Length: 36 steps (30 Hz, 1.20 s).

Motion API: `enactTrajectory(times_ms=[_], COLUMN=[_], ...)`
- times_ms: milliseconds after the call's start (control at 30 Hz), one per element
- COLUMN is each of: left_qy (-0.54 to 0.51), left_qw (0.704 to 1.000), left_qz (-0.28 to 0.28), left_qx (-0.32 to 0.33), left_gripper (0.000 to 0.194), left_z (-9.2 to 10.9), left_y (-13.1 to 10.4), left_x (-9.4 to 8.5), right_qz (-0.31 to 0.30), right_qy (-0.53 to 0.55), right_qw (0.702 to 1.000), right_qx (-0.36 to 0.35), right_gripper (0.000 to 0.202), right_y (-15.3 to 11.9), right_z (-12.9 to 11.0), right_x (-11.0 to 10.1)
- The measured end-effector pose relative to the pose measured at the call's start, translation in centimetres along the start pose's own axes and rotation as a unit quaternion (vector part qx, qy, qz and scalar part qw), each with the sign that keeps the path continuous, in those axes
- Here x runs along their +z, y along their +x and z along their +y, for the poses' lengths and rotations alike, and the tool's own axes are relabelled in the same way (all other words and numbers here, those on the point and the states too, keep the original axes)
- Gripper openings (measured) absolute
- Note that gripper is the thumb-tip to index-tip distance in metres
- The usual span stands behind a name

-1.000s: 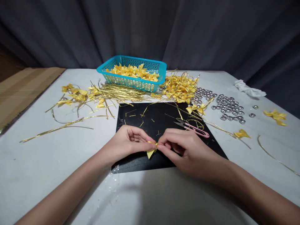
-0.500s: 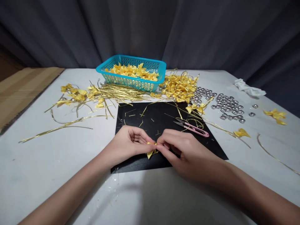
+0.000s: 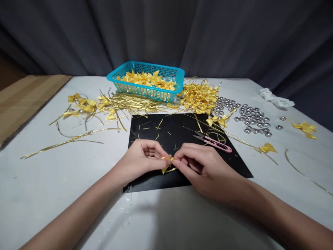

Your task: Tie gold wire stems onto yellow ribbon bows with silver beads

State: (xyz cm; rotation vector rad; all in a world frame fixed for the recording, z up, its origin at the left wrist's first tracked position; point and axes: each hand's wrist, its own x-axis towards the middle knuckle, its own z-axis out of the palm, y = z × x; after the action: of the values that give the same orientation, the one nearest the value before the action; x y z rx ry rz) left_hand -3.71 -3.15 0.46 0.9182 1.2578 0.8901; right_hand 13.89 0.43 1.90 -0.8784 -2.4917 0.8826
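Above the black mat [image 3: 156, 182], my left hand [image 3: 144, 156] pinches a small yellow ribbon bow [image 3: 165, 169] between thumb and forefinger. My right hand [image 3: 200, 163] is closed against the bow's right side, its thumb and forefinger pinched on thin gold cord [image 3: 171, 170] by the knot. The fingertips of both hands almost meet. A small silver bead [image 3: 170, 155] shows just above the knot. Pink thread snips [image 3: 217, 143] lie on the mat beyond my right hand, among cord scraps.
A blue basket [image 3: 148, 87] of yellow bows stands at the back. Beside it are gold cords [image 3: 135, 102], a pile of yellow bows [image 3: 200, 97] and silver beads [image 3: 252, 118]. White cloth [image 3: 277, 98] lies far right, cardboard [image 3: 33, 100] at the left.
My fingertips have shifted slightly on the bow. More of the knot, the silver bead and the cord loop now shows between them. The things on the table have not moved.
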Motion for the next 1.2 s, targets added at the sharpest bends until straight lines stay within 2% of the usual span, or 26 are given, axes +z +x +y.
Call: enactTrajectory(times_ms=[200, 567, 767, 1033, 1200], left_qy=[-0.009, -0.031, -0.042, -0.040, -0.032], left_qw=[1.000, 0.999, 0.999, 0.999, 0.999], left_qz=[-0.010, -0.015, -0.013, -0.030, -0.013], left_qx=[0.001, -0.017, -0.006, 0.003, 0.009], left_gripper=[0.010, 0.009, 0.007, 0.016, 0.015], left_z=[0.1, 0.6, 0.6, 0.5, 0.4], left_y=[-0.1, -0.1, -0.2, -0.1, -0.1], left_x=[0.0, 0.0, -0.1, 0.1, 0.1], right_qz=[-0.020, 0.011, 0.037, 0.047, 0.068], right_qy=[-0.009, -0.002, -0.011, 0.037, 0.051], right_qw=[0.999, 1.000, 0.999, 0.997, 0.994], right_qx=[-0.028, -0.008, -0.012, 0.052, 0.065], right_gripper=[0.019, 0.017, 0.016, 0.018, 0.017], right_y=[0.0, 0.0, -0.1, -0.1, -0.1], right_z=[0.1, 0.1, 0.3, -0.1, -0.4], right_x=[-0.2, -0.1, 0.3, 0.6, 0.8])
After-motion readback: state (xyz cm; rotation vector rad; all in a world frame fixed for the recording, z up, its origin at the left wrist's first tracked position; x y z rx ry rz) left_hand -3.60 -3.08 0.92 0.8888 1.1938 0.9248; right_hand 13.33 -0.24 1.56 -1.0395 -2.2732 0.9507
